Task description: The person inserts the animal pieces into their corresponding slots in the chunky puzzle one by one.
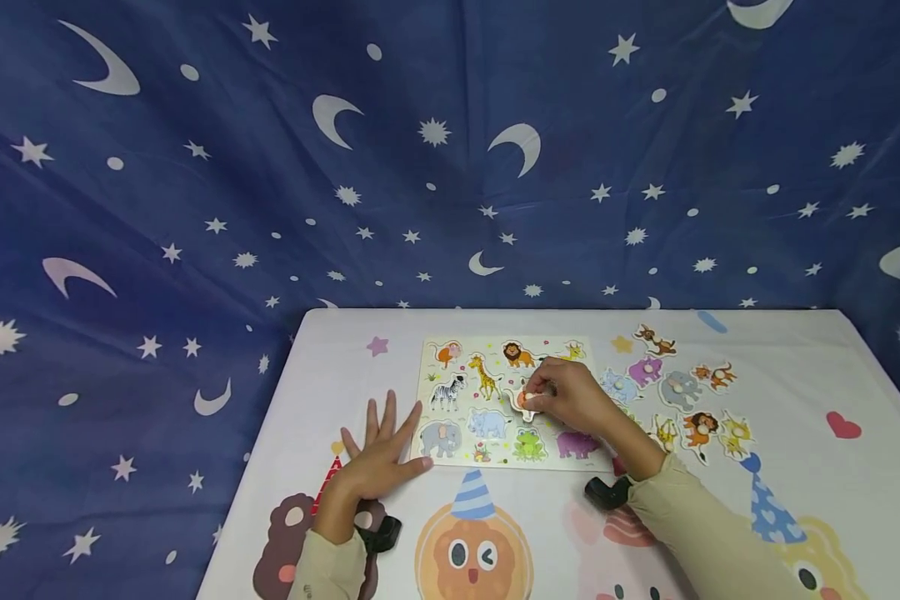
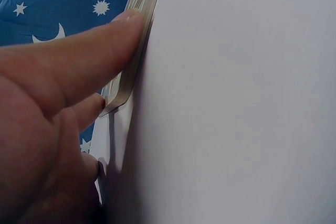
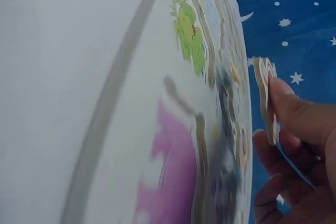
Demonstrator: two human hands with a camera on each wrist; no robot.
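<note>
A white wooden puzzle board (image 1: pixel 482 343) with animal pictures lies flat on the table. My right hand (image 1: pixel 576 400) pinches a wooden puzzle piece (image 1: pixel 522 406) over the board's middle; it looks orange with a pale border and a curved tail-like part. The right wrist view shows the held piece (image 3: pixel 264 98) raised off the board, gripped between thumb and fingers, its printed face mostly hidden. With fingers spread, my left hand (image 1: pixel 378 465) lies at the board's lower left corner. In the left wrist view its thumb (image 2: pixel 100 51) touches the board's edge (image 2: pixel 137 59).
Right of the board lie several loose animal pieces, among them a lion (image 1: pixel 700 430), a grey elephant (image 1: pixel 679 390), a purple hippo (image 1: pixel 645 371) and a kangaroo (image 1: pixel 656 340). A white cloth with cartoon prints covers the table (image 1: pixel 787 358). Behind hangs a blue starry curtain (image 1: pixel 420 83).
</note>
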